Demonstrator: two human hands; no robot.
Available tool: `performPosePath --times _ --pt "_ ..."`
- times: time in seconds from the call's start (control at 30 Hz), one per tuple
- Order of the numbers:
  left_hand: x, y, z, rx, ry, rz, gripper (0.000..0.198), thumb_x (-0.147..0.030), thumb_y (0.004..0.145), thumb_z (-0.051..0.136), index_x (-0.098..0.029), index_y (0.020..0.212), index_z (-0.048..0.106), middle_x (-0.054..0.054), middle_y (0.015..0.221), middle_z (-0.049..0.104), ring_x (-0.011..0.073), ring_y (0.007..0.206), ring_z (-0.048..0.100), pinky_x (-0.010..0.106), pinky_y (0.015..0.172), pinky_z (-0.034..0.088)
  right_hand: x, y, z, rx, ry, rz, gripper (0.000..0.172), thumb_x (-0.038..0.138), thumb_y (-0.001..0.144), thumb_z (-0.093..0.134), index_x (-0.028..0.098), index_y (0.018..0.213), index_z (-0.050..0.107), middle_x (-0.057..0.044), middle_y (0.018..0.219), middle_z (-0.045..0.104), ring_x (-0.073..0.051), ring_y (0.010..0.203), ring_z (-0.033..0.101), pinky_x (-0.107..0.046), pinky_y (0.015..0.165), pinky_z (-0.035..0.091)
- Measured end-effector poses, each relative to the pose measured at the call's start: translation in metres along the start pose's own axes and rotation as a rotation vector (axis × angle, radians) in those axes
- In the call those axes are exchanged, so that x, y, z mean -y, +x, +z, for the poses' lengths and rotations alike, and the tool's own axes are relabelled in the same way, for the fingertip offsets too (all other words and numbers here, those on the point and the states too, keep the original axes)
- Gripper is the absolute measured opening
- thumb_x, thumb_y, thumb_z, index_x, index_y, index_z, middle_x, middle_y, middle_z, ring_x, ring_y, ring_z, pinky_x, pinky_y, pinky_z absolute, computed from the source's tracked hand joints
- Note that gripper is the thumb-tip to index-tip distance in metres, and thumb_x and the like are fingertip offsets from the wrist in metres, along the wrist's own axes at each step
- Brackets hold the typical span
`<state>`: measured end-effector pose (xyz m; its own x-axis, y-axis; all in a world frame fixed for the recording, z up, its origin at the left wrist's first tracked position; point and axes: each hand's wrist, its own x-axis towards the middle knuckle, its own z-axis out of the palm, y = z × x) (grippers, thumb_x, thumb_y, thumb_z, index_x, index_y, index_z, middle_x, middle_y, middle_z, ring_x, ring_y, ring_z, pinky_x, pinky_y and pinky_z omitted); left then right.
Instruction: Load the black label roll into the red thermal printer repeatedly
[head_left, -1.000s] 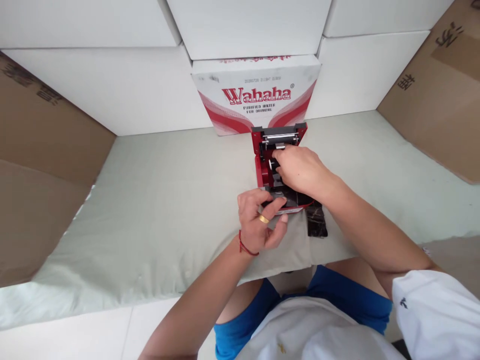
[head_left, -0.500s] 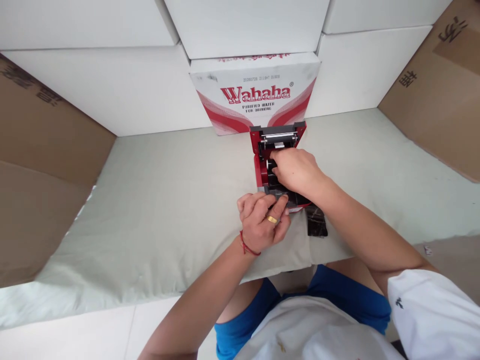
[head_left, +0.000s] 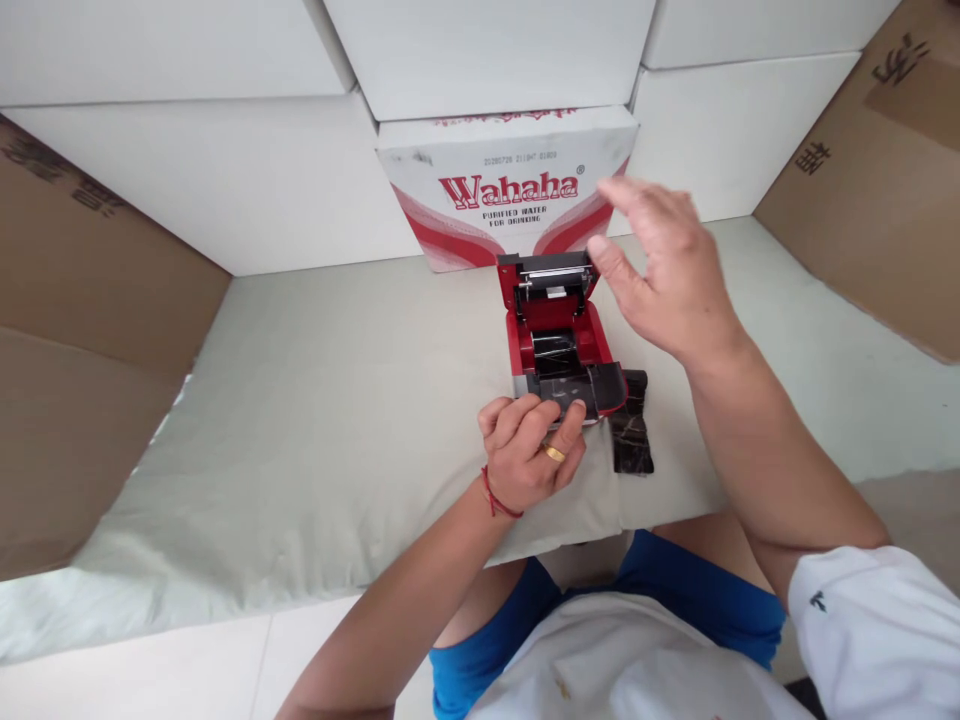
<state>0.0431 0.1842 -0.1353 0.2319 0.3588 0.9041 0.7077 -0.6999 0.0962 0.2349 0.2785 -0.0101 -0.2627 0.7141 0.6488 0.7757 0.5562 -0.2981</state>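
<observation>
At the centre of the frame a small red printer (head_left: 517, 345) is set on the cloth-covered surface (head_left: 337, 400), its lid (head_left: 551, 272) tipped back. Its grey front edge is pinched by the left hand (head_left: 529, 450); the right hand (head_left: 667, 275) is held spread and empty just to its upper right. The plastic shell is judged light and rigid, the hinged lid fragile; the body sides are best gripped.

There were one red device (head_left: 551, 325), one black strip (head_left: 631, 432) and one Wahaha carton (head_left: 510, 185). Two hands showed, a left hand (head_left: 531, 448) and a right hand (head_left: 664, 270), with one gold ring (head_left: 554, 453). White boxes (head_left: 225, 180) numbered five.
</observation>
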Motion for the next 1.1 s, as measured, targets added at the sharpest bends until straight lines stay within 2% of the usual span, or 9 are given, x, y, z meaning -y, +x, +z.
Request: performPosePath --times 0.17,0.3,0.43,0.57,0.63,0.73,0.83,0.97,1.1 --pt "-0.005 0.001 -0.001 0.061 0.045 0.017 0.027 -0.021 0.095 0.070 -0.029 0.118 0.082 0.004 0.089 0.065 0.0216 0.099 0.059 0.039 0.095 0.040 -0.005 -0.011 0.007 0.213 0.053 -0.063 0.035 0.035 0.109 0.056 0.024 0.137 0.073 -0.013 0.143 0.076 -0.034 0.135 0.067 -0.054 0.119 0.051" --pt "-0.013 -0.001 -0.001 0.037 0.121 0.002 0.025 -0.024 0.093 0.080 -0.032 0.117 0.084 0.004 0.085 0.058 0.0218 0.098 0.054 0.039 0.093 0.037 0.009 -0.032 -0.011 0.227 0.055 -0.059 0.037 0.026 0.108 0.052 0.023 0.138 0.073 -0.011 0.133 0.081 -0.033 0.122 0.073 -0.053 0.109 0.056" --pt "-0.017 -0.004 -0.002 0.047 0.116 -0.001 0.043 -0.018 0.092 0.080 -0.032 0.133 0.079 0.001 0.077 0.053 0.0205 0.090 0.054 0.039 0.087 0.034 0.021 -0.050 -0.025 0.368 0.006 0.005 0.043 0.016 0.108 0.045 0.020 0.142 0.071 -0.011 0.128 0.083 -0.030 0.121 0.075 -0.051 0.111 0.056" --pt "-0.015 -0.006 -0.004 0.088 0.067 0.021 0.059 -0.015 0.092 0.080 -0.029 0.148 0.071 -0.002 0.072 0.054 0.0193 0.084 0.056 0.039 0.083 0.033 0.029 -0.058 -0.027 0.548 -0.125 -0.011 0.036 0.011 0.104 0.046 0.021 0.119 0.077 -0.011 0.106 0.085 -0.030 0.110 0.077 -0.049 0.116 0.053" --pt "-0.015 -0.005 -0.005 0.097 0.067 0.033 0.060 -0.014 0.093 0.078 -0.028 0.151 0.068 -0.003 0.072 0.056 0.0191 0.082 0.056 0.039 0.081 0.033 0.035 -0.056 -0.027 0.633 -0.190 -0.039 0.031 0.009 0.100 0.050 0.019 0.111 0.077 -0.012 0.096 0.083 -0.030 0.099 0.078 -0.046 0.110 0.055" --pt "-0.016 -0.004 -0.007 0.106 0.079 0.028 0.054 -0.010 0.095 0.074 -0.025 0.147 0.071 -0.002 0.071 0.057 0.0188 0.082 0.055 0.039 0.080 0.033 0.045 -0.047 -0.029 0.747 -0.294 -0.066 0.024 0.007 0.095 0.054 0.017 0.102 0.075 -0.014 0.088 0.080 -0.030 0.087 0.075 -0.041 0.086 0.056" --pt "-0.018 -0.003 -0.008 0.118 0.072 0.008 0.051 -0.008 0.093 0.074 -0.023 0.142 0.074 -0.002 0.071 0.058 0.0194 0.085 0.057 0.039 0.080 0.034 0.052 -0.037 -0.030 0.845 -0.351 -0.074 0.021 0.004 0.089 0.058 0.017 0.097 0.073 -0.013 0.079 0.076 -0.029 0.076 0.071 -0.037 0.063 0.044" --pt "-0.019 -0.003 -0.007 0.124 0.038 0.008 0.049 -0.006 0.092 0.072 -0.020 0.139 0.075 -0.001 0.071 0.059 0.0201 0.086 0.056 0.039 0.082 0.035 0.055 -0.031 -0.028 0.907 -0.378 -0.077 0.020 0.006 0.087 0.060 0.017 0.098 0.072 -0.012 0.075 0.075 -0.028 0.067 0.066 -0.037 0.055 0.032" --pt "-0.018 -0.001 -0.005 0.113 0.013 0.005 0.051 -0.007 0.090 0.075 -0.019 0.140 0.074 -0.002 0.070 0.059 0.0202 0.084 0.056 0.039 0.082 0.033 0.053 -0.039 -0.024 0.834 -0.370 -0.024 0.019 0.007 0.091 0.057 0.018 0.096 0.073 -0.012 0.077 0.077 -0.028 0.068 0.069 -0.036 0.055 0.033"
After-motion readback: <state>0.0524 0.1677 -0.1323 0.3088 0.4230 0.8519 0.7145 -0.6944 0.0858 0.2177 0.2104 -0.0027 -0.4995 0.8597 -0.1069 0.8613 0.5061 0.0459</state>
